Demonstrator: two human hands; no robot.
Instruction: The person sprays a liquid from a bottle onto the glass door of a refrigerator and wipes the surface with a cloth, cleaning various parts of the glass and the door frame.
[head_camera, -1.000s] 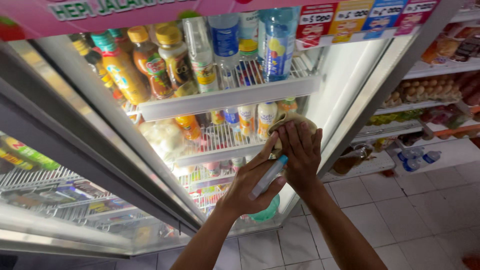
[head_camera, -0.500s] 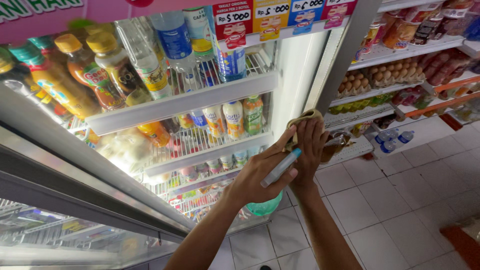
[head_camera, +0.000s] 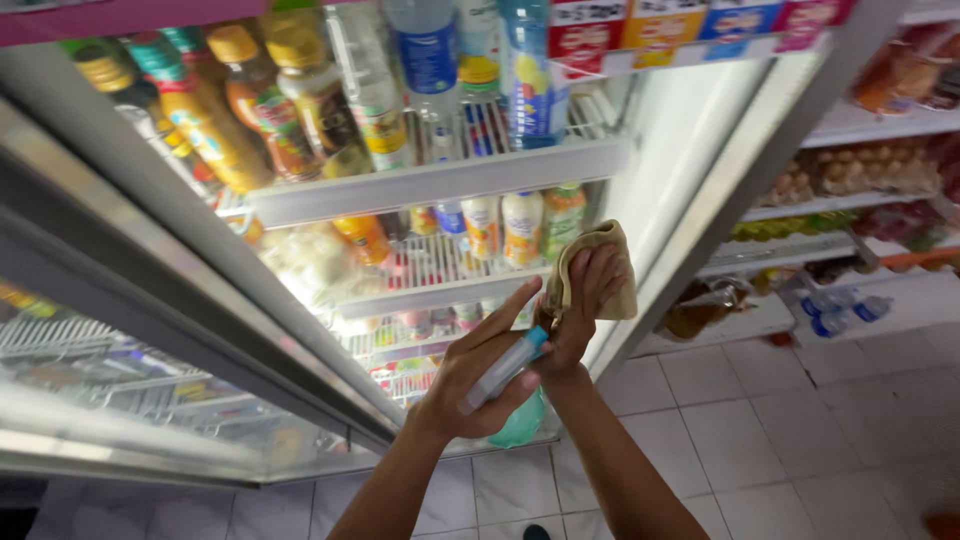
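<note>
Fingers (head_camera: 598, 285) of right hand (head_camera: 585, 310) spread and pressed flat on tan cloth (head_camera: 600, 275), pinning it against fridge door frame (head_camera: 690, 240). Cloth bunched under palm, upper corner free near right end of middle shelf (head_camera: 440, 280). Left hand (head_camera: 480, 385) curled shut around spray bottle (head_camera: 505, 368), index finger stretched along its top toward right wrist; teal bottle base showing below palm. Both hands touching or nearly so at bottle nozzle. Open fridge directly behind: drink bottles (head_camera: 300, 110) crowded on upper shelf (head_camera: 440, 180), small bottles (head_camera: 520, 225) on middle shelf just left of cloth. Glass door (head_camera: 150, 330) swung open at left, edge running down close to left forearm. Tiled floor (head_camera: 800, 420) open to right and below. Store shelves (head_camera: 860, 180) with goods well apart at far right.
</note>
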